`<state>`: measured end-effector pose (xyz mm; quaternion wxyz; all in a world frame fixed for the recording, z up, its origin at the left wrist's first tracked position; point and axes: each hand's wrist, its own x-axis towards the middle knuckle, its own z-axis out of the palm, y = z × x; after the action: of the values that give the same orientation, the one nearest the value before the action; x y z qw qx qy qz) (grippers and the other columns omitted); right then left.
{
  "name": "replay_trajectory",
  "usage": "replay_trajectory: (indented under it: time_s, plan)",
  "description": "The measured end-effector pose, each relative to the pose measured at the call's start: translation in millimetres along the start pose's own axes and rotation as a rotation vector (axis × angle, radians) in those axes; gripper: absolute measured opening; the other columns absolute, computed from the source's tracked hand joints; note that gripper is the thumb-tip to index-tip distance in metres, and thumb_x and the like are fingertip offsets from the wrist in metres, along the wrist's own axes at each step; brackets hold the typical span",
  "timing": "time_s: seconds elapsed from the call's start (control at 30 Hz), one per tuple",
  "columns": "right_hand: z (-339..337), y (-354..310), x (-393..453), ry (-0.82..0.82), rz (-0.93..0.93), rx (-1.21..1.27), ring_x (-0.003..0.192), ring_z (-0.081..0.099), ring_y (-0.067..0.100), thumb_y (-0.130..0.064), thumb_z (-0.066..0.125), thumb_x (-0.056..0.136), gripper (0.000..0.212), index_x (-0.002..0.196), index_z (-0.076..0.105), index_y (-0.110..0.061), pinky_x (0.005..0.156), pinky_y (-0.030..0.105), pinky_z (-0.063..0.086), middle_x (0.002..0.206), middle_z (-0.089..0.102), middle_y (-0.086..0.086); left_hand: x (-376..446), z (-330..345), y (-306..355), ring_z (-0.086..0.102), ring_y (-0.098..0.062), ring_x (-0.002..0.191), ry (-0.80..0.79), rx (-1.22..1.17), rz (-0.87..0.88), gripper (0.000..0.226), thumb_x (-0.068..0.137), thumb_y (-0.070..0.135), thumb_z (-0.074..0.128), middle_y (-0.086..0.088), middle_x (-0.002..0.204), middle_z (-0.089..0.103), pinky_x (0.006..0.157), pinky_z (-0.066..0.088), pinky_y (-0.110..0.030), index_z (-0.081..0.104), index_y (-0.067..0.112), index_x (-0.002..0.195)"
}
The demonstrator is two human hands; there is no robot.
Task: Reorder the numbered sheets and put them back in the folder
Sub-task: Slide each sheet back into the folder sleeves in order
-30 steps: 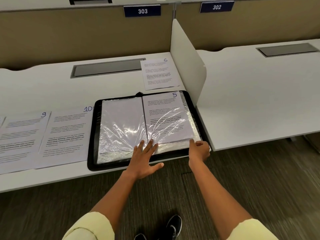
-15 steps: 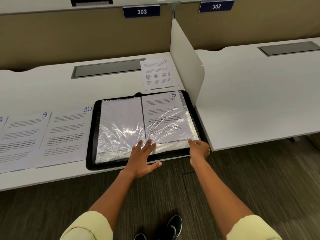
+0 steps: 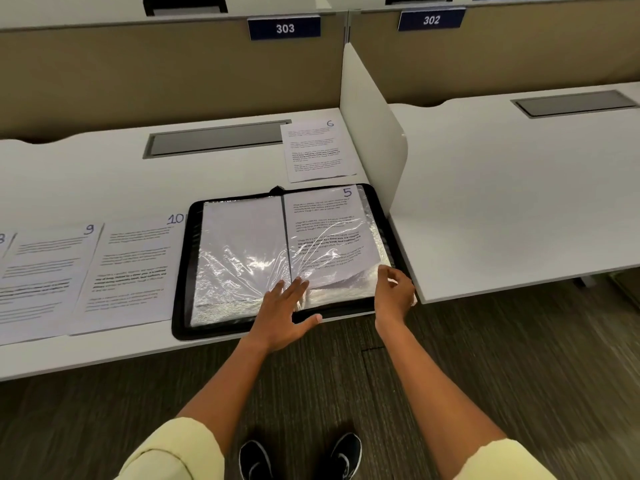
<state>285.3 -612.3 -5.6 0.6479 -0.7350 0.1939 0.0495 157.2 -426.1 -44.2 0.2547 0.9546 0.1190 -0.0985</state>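
Head view: the folder [image 3: 181, 271] is lying open at the desk's [image 3: 86, 188] front edge, beside the divider. Sheet 5 [image 3: 325, 220] is sitting in its right sleeve [image 3: 370, 216], thin, limp and slippery under crinkly plastic. The left hand [image 3: 282, 311] is pressing flat, fingers straight, near the spine; the right hand [image 3: 394, 292] is pinching the sleeve's lower right corner, probably the best hold. Sheet 6 [image 3: 317, 150] is lying behind the folder, sheets 9 [image 3: 38, 271] and 10 [image 3: 135, 268] to its left

The right hand [image 3: 394, 292] has lifted the near corner of sheet 5 [image 3: 329, 233], at 5 o'clock on the folder [image 3: 183, 271], off the sleeve.
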Motion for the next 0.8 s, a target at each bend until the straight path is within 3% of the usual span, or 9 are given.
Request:
replay_trajectory:
  time_s: [0.1, 0.17, 0.23, 0.33, 0.43, 0.53, 0.63, 0.7, 0.8]
  plan:
    - [9.3, -16.9, -11.4, -0.082, -0.036, 0.093, 0.098, 0.062, 0.012, -0.025, 0.063, 0.097, 0.009, 0.100, 0.069, -0.018, 0.084, 0.025, 0.046, 0.106, 0.069, 0.001, 3.7, -17.4, 8.3, 0.014, -0.016, 0.150, 0.032, -0.132, -0.035, 0.087, 0.084, 0.081, 0.034, 0.012, 0.164, 0.007, 0.120, 0.016, -0.043, 0.015, 0.037, 0.156]
    - [17.3, -27.8, -20.7, -0.141, -0.083, 0.130, 0.098, 0.064, 0.013, -0.024, 0.064, 0.097, 0.006, 0.094, 0.069, -0.022, 0.084, 0.024, 0.047, 0.101, 0.071, -0.001, 6.9, -34.3, 13.0, 0.031, -0.018, 0.144, 0.058, -0.302, -0.100, 0.073, 0.091, 0.070, 0.040, 0.007, 0.161, 0.026, 0.115, 0.027, -0.039, 0.031, 0.032, 0.152]
    - [27.1, -37.4, -30.6, -0.202, -0.136, 0.148, 0.095, 0.065, 0.011, -0.024, 0.067, 0.095, 0.006, 0.094, 0.070, -0.019, 0.081, 0.021, 0.047, 0.096, 0.072, -0.002, 11.0, -51.1, 15.5, 0.047, -0.022, 0.133, 0.092, -0.507, -0.175, 0.064, 0.094, 0.064, 0.039, 0.000, 0.147, 0.050, 0.105, 0.035, -0.033, 0.050, 0.025, 0.142]
    - [42.9, -46.3, -49.4, -0.279, -0.239, 0.129, 0.089, 0.066, 0.004, -0.026, 0.070, 0.093, 0.009, 0.094, 0.072, -0.017, 0.077, 0.015, 0.049, 0.093, 0.073, -0.004, 13.1, -72.8, 14.6, 0.061, -0.023, 0.114, 0.154, -0.725, -0.264, 0.061, 0.095, 0.065, 0.037, -0.001, 0.126, 0.066, 0.093, 0.044, -0.034, 0.063, 0.021, 0.129]
    - [61.7, -48.5, -73.5, -0.334, -0.336, 0.078, 0.086, 0.067, 0.001, -0.026, 0.069, 0.094, 0.014, 0.096, 0.072, -0.012, 0.072, 0.014, 0.052, 0.094, 0.073, -0.004, 10.0, -95.8, 13.1, 0.066, -0.023, 0.102, 0.198, -0.931, -0.285, 0.061, 0.091, 0.068, 0.041, -0.001, 0.112, 0.070, 0.092, 0.052, -0.042, 0.065, 0.021, 0.121]
    - [81.5, -44.9, -100.2, -0.386, -0.436, 0.007, 0.090, 0.065, 0.006, -0.024, 0.067, 0.096, 0.008, 0.094, 0.071, -0.017, 0.081, 0.022, 0.054, 0.092, 0.071, -0.009, 3.9, -120.0, 6.9, 0.070, -0.026, 0.095, 0.220, -1.082, -0.296, 0.070, 0.082, 0.072, 0.045, -0.005, 0.108, 0.072, 0.086, 0.058, -0.044, 0.064, 0.017, 0.120]
    - [99.1, -37.7, -124.1, -0.453, -0.584, -0.062, 0.089, 0.062, 0.000, -0.017, 0.068, 0.095, 0.003, 0.094, 0.071, -0.015, 0.082, 0.013, 0.047, 0.092, 0.070, -0.007, -2.6, -137.3, -6.7, 0.073, -0.027, 0.088, 0.245, -1.162, -0.271, 0.065, 0.088, 0.070, 0.045, -0.008, 0.103, 0.074, 0.077, 0.061, -0.043, 0.066, 0.016, 0.117]
    - [111.6, -30.8, -138.0, -0.486, -0.694, -0.124, 0.088, 0.061, -0.003, -0.016, 0.069, 0.093, 0.004, 0.093, 0.071, -0.012, 0.081, 0.007, 0.043, 0.091, 0.070, -0.004, -7.8, -147.2, -16.9, 0.074, -0.026, 0.083, 0.270, -1.176, -0.271, 0.066, 0.087, 0.070, 0.046, -0.009, 0.098, 0.075, 0.067, 0.061, -0.039, 0.068, 0.014, 0.113]
    - [129.6, -17.2, -153.4, -0.540, -0.765, -0.217, 0.089, 0.061, 0.001, -0.017, 0.071, 0.091, 0.005, 0.094, 0.072, -0.013, 0.083, 0.010, 0.044, 0.093, 0.070, -0.005, -13.6, -155.2, -36.2, 0.073, -0.028, 0.080, 0.330, -1.147, -0.305, 0.062, 0.087, 0.063, 0.057, -0.013, 0.092, 0.074, 0.059, 0.057, -0.031, 0.070, 0.005, 0.105]
